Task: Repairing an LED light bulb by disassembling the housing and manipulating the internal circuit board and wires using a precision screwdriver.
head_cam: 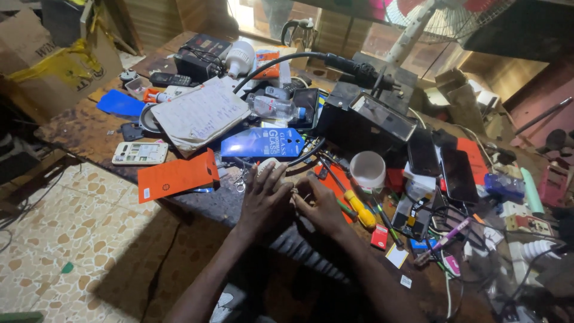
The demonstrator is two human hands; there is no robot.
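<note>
We note a small pale part (294,192), too tiny to identify, pinched between both hands at the cluttered dark workbench's (203,200) near edge. Left hand (266,200) and right hand (323,206) both grasp it by fingertips (probably light, fragile: hold edges). Yellow-handled screwdriver (360,210) lies just beside.

The scene is viewed from one head-worn camera, tilted steeply down and forward, close above the table's (209,200) near edge.
</note>
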